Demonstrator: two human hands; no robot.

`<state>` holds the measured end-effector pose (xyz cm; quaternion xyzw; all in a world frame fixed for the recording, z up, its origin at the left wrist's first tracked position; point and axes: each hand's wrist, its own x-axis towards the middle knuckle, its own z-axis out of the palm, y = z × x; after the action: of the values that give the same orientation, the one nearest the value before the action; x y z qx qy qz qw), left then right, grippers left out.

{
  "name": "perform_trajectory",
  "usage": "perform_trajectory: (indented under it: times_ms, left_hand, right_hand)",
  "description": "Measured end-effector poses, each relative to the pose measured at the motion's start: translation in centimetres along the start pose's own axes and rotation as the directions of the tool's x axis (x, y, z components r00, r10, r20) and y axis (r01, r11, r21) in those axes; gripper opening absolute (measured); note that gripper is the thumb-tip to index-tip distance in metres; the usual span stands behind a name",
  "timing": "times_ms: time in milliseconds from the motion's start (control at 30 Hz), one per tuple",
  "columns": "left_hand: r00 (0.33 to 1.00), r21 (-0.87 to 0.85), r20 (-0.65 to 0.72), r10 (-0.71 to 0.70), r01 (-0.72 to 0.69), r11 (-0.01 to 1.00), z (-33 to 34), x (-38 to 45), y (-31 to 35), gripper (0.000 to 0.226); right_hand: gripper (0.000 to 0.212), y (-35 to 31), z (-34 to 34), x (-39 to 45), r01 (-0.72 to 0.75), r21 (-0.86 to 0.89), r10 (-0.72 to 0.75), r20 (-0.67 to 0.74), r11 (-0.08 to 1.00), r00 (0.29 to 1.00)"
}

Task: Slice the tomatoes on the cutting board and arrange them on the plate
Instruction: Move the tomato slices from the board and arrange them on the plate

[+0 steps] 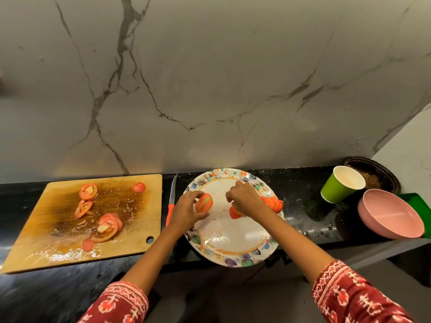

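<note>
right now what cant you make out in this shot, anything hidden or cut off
Head view, the only one:
- Right hand covers its fingertips and part of the tomato slices on the plate; whether it pinches one is unclear.
- Left hand hides the back of the tomato piece it holds.
- Dark pan sits behind the green cup; its contents are unreadable.
- Green item is hidden by the pink bowl.
</note>
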<state>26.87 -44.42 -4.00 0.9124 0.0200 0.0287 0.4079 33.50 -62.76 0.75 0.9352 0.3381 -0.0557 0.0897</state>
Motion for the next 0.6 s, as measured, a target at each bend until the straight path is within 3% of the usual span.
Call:
perform_trajectory:
  times_ms: [200,367,600]
  left_hand:
    - [1.000,0.031,0.003,-0.020,0.019,0.999,-0.4,-0.6,-0.5,0.065]
    - [1.000,0.037,-0.001,-0.026,0.026,0.999,-0.4,-0.8,0.0,0.066]
    - [0.998,0.026,-0.031,-0.047,0.048,0.998,-1.2,-1.3,-0.3,0.065]
  right_hand:
    - [0.035,0.2,0.6,0.1,0.074,0.037,-0.080,0.196,0.997,0.977]
    - [0.025,0.2,0.4,0.1,0.093,0.080,-0.108,0.209,0.992,0.972]
    - [0.008,1.7,0.5,-0.8,-0.025,0.311,-0.025,0.156,0.950,0.987]
